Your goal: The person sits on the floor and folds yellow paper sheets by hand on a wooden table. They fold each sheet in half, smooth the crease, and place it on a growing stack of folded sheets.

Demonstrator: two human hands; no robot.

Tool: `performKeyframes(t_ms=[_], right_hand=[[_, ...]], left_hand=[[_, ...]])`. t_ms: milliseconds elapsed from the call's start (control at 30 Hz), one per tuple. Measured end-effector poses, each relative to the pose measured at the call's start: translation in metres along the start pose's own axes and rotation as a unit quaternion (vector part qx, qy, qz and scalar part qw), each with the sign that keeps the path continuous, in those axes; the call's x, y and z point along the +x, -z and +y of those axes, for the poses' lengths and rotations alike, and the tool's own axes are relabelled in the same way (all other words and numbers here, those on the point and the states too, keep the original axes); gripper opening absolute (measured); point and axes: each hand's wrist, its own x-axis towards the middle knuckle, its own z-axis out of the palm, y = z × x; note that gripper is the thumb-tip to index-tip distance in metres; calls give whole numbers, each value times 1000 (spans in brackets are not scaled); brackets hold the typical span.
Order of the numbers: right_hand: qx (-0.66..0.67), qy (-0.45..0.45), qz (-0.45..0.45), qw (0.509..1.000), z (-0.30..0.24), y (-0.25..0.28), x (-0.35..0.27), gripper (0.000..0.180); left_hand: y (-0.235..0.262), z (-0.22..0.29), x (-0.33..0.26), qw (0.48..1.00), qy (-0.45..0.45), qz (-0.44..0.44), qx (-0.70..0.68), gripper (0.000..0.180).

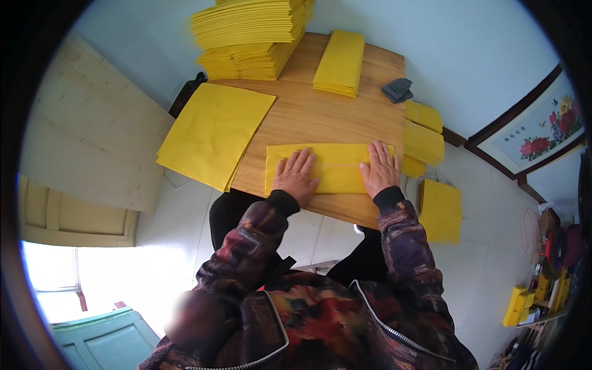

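Observation:
A folded yellow sheet [339,166] lies lengthwise along the near edge of the wooden table, with a faint line running across it. My left hand [297,176] rests flat on its left part, fingers stretched toward the far side. On its right end lies my right hand [380,168], also flat with the fingers extended. Neither hand grips anything. To the left, a flat pile of larger yellow sheets [216,132] reaches past the table's left edge. Whether the sheets are paper or cloth I cannot tell.
Tall stacks of folded yellow sheets [246,58] stand at the table's far left. A narrower folded stack [340,61] lies at the far middle, near a crumpled grey cloth [398,90]. More yellow bundles [424,142] sit beyond the right edge. A framed flower picture [536,123] leans at right.

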Motion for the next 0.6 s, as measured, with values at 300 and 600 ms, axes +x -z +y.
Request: performKeyframes(t_ms=[300,600], right_hand=[[-29,5,9,1000,-2,5,0,59],[5,-3,-16,1000,1,2,1,59]], left_hand=[[-24,50,36,997,-63,37,2,59],[1,-55,13,995,88,53,5,59]])
